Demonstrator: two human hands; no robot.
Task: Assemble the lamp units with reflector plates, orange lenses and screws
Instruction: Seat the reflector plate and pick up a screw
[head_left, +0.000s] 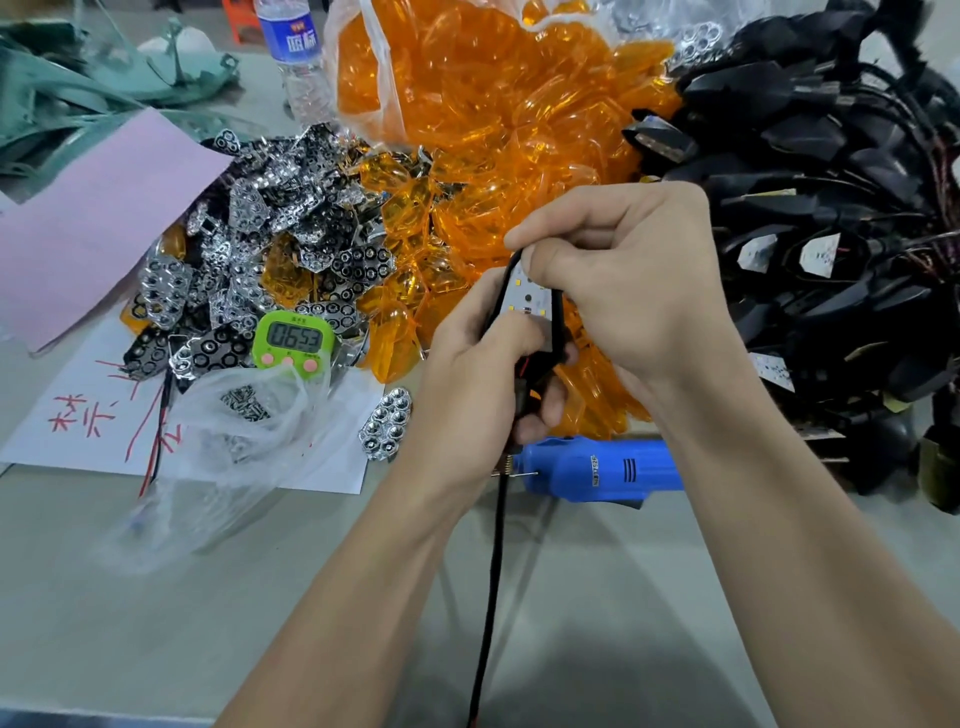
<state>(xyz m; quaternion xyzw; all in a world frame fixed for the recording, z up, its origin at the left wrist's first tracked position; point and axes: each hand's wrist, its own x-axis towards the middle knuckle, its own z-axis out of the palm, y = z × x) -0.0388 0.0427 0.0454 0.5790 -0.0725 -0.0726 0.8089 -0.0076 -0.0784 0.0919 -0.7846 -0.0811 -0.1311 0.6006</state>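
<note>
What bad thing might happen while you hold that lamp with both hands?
The left hand and right hand grip the lamp, and its black cable trails down toward the person. If an arm snags the cable, it might yank the lamp loose. The single reflector lies close to the left wrist, so it might get knocked away.

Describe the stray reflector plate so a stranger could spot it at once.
Find the white sheet with red writing at left. Near its right edge, just left of the left hand, lies the reflector plate. Unlike the heaped plates, it lies alone, dimpled side up.
</note>
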